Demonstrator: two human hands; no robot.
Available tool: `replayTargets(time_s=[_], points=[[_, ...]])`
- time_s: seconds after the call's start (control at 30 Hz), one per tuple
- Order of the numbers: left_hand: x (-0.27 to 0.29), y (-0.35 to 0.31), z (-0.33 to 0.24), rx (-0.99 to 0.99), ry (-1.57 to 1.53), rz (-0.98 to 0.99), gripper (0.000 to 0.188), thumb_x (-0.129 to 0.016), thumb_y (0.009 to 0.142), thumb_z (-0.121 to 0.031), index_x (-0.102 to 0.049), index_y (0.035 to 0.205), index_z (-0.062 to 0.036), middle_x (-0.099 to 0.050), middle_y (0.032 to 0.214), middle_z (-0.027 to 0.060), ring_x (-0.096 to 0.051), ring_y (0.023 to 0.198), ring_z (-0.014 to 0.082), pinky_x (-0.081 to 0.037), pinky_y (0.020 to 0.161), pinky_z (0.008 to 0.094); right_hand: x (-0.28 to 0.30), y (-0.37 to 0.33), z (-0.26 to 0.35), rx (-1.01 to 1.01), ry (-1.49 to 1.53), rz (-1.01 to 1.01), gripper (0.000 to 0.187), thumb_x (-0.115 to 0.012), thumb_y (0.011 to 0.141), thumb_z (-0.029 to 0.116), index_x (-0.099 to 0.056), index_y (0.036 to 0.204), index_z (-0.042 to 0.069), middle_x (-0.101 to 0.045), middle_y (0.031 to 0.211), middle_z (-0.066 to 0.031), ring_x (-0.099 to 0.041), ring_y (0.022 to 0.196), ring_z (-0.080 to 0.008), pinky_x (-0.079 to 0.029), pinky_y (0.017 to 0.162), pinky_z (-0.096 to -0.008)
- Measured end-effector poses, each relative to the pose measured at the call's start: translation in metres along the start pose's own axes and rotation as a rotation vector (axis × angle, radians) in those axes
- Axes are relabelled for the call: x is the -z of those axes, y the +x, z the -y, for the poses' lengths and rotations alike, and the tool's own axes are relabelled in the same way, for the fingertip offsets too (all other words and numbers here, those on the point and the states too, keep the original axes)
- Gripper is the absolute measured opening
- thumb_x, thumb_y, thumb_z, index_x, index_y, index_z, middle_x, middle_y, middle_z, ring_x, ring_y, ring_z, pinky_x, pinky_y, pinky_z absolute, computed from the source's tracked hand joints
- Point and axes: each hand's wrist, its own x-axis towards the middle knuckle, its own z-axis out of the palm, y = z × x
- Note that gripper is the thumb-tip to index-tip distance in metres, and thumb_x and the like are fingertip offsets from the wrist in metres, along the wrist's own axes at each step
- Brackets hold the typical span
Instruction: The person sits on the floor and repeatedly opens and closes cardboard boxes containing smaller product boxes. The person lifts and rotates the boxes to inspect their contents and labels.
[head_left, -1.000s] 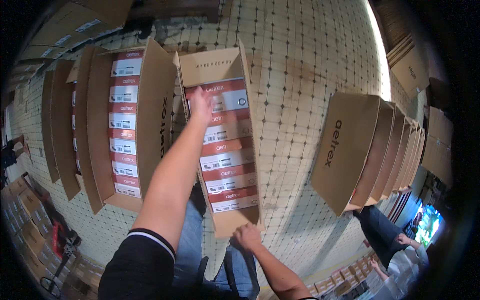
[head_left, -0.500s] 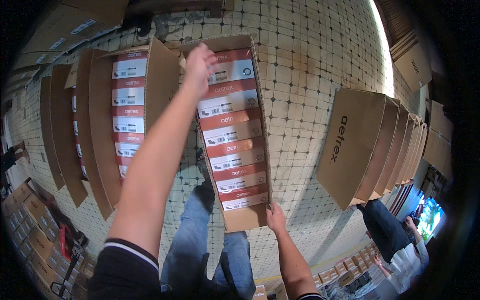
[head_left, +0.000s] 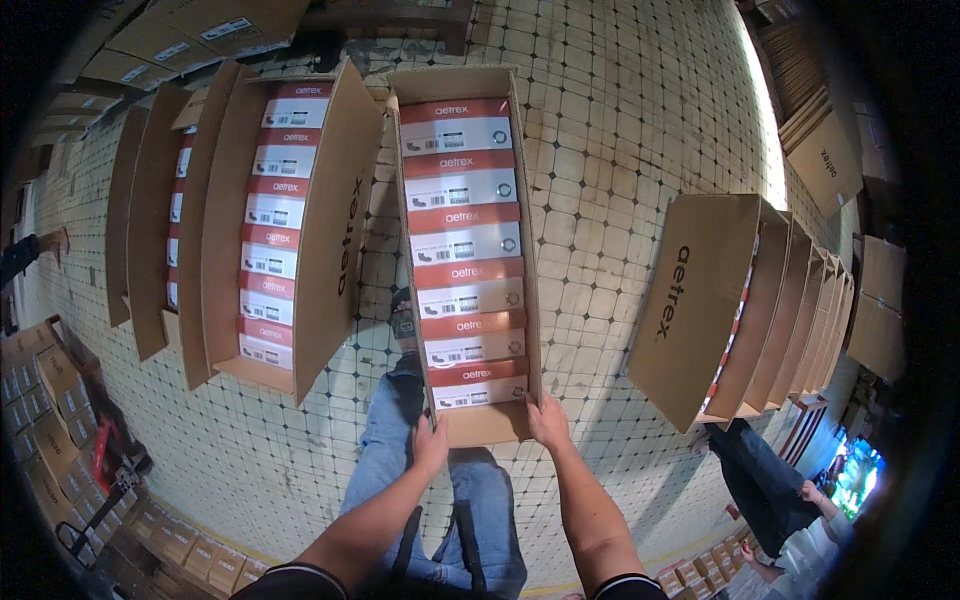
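Observation:
A long open cardboard carton [head_left: 488, 427] stands in front of me, its length running away from my legs. Inside it, several red and white shoe boxes [head_left: 463, 245] sit in one row, their labelled ends facing up. My left hand [head_left: 430, 446] grips the carton's near left corner, thumb up at the edge. At the near right corner, my right hand [head_left: 547, 421] is closed on the cardboard wall. The undersides of both hands' grips are hidden behind the carton.
Several open cartons [head_left: 330, 240] holding similar boxes stand at my left. Another row of open cartons [head_left: 695, 300] is at the right, with a person [head_left: 790, 510] beside it. Lower left are stacked cartons [head_left: 60, 400] and a red pallet jack [head_left: 101, 450]. Tiled floor [head_left: 590, 200] lies between the rows.
My left hand has come back from the carton's far end to its near left corner and taken hold there. My right hand stays at the near right corner. The view has shifted slightly.

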Motion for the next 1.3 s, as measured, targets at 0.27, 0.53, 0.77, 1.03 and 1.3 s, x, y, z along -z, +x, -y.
replayTargets(time_s=[0.27,0.53,0.77,1.03,1.3], points=[[-0.012,0.017,0.044,0.013,0.008,-0.189,0.036,-0.051,0.085,-0.011,-0.06,0.119,-0.0039,-0.066,0.105,0.0276,-0.061,0.103,0.0436,-0.048,0.089,0.0482,-0.007,0.001,-0.02,0.171,-0.49,0.091,0.04,-0.05,0.093,0.036,-0.06,0.097,-0.003,-0.065,0.093,-0.0277,-0.061,0.095,-0.0434,-0.049,0.085,-0.0494],[0.034,-0.021,0.11,0.097,-0.151,0.039,0.032,-0.051,0.087,-0.016,-0.058,0.111,0.0041,-0.067,0.099,0.0268,-0.063,0.094,0.0442,-0.05,0.082,0.0484,-0.069,-0.086,-0.019,-0.027,-0.085,0.083,0.045,-0.047,0.093,0.039,-0.06,0.106,-0.003,-0.064,0.093,-0.0318,-0.061,0.091,-0.0494,-0.046,0.087,-0.055],[0.042,-0.012,0.105,0.075,0.228,0.004,0.041,-0.05,0.09,-0.03,-0.059,0.108,0.0064,-0.066,0.097,0.0285,-0.063,0.087,0.0466,-0.049,0.08,0.0516,-0.071,-0.088,-0.009,-0.074,-0.041,0.108,0.041,-0.045,0.091,0.033,-0.056,0.113,0.001,-0.063,0.098,-0.0324,-0.06,0.095,-0.0485,-0.047,0.087,-0.0538],[0.153,-0.101,-0.113,-0.244,-0.408,-0.089,0.035,-0.055,0.094,-0.026,-0.062,0.115,0.0007,-0.068,0.078,0.0136,-0.065,0.063,0.0207,-0.052,0.063,0.0356,0.114,-0.132,0.13,-0.024,0.204,0.072,0.042,-0.048,0.093,0.033,-0.059,0.111,-0.004,-0.065,0.077,-0.0198,-0.064,0.072,-0.0312,-0.051,0.067,-0.0411],[0.227,-0.049,-0.361,-0.974,0.049,-0.501,0.054,-0.045,0.096,-0.053,-0.067,0.103,-0.0048,-0.066,0.095,0.019,-0.065,0.085,0.0359,-0.049,0.073,0.0462,0.237,-0.087,0.296,0.742,0.2,-0.936,0.046,-0.052,0.097,0.035,-0.053,0.13,0.003,-0.064,0.077,-0.0167,-0.064,0.069,-0.0309,-0.049,0.061,-0.0399]])
